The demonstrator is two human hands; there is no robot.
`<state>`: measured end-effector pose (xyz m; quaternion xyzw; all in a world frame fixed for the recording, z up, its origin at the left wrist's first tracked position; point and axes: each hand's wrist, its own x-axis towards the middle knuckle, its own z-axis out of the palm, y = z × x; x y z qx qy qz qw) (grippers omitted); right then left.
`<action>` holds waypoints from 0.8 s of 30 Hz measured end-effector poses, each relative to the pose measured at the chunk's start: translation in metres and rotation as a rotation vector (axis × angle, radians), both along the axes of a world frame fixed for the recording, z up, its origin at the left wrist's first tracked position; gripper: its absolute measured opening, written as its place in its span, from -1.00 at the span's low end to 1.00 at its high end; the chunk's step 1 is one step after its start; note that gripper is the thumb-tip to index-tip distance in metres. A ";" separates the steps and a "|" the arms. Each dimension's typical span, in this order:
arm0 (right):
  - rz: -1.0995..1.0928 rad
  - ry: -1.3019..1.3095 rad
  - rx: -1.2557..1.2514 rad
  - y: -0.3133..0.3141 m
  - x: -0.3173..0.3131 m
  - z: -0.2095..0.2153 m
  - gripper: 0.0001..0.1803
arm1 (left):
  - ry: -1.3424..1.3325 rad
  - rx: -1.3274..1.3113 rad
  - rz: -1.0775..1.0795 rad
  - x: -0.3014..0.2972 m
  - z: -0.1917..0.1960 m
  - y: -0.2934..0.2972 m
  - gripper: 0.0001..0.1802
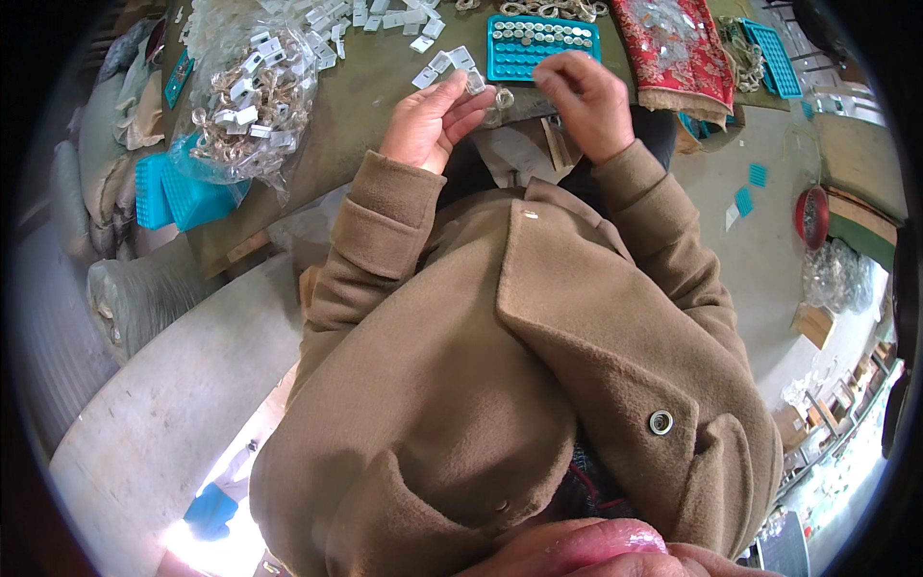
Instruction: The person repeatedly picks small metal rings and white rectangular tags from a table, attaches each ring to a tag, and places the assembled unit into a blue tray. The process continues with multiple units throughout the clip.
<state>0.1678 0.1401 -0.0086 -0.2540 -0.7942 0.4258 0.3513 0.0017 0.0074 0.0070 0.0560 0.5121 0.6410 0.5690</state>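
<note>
My left hand (pixel 428 122) is closed in a pinch on a small white-and-clear plastic box (pixel 474 83) at the table's near edge. Close to its fingertips is a small coil of pale cord (pixel 504 98); whether the cord is joined to the box I cannot tell. My right hand (pixel 594 104) is to the right with its fingers curled together; anything they hold is too small or hidden. Just beyond it lies a blue tray (pixel 492 63) with rows of round silvery pieces (pixel 543 30). Several more small white boxes (pixel 440 62) lie left of the tray.
A clear plastic bag (pixel 213 96) full of corded white pieces sits at the table's left, above blue bins (pixel 197 188). Red patterned cloth (pixel 673 48) with clear bits on it lies at the right, near another blue tray (pixel 769 58). A red basin (pixel 812 217) stands farther right.
</note>
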 end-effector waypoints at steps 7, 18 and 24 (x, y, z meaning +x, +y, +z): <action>-0.135 -0.240 0.213 0.041 -0.017 -0.007 -0.85 | 0.098 -0.002 -0.086 0.006 -0.002 0.007 -0.81; -0.167 -0.316 0.456 0.041 -0.039 -0.027 -0.86 | 0.081 -0.010 -0.104 0.006 -0.009 0.011 -0.80; -0.164 -0.323 0.449 0.039 -0.041 -0.020 -0.85 | 0.036 0.001 -0.089 0.002 -0.011 0.012 -0.77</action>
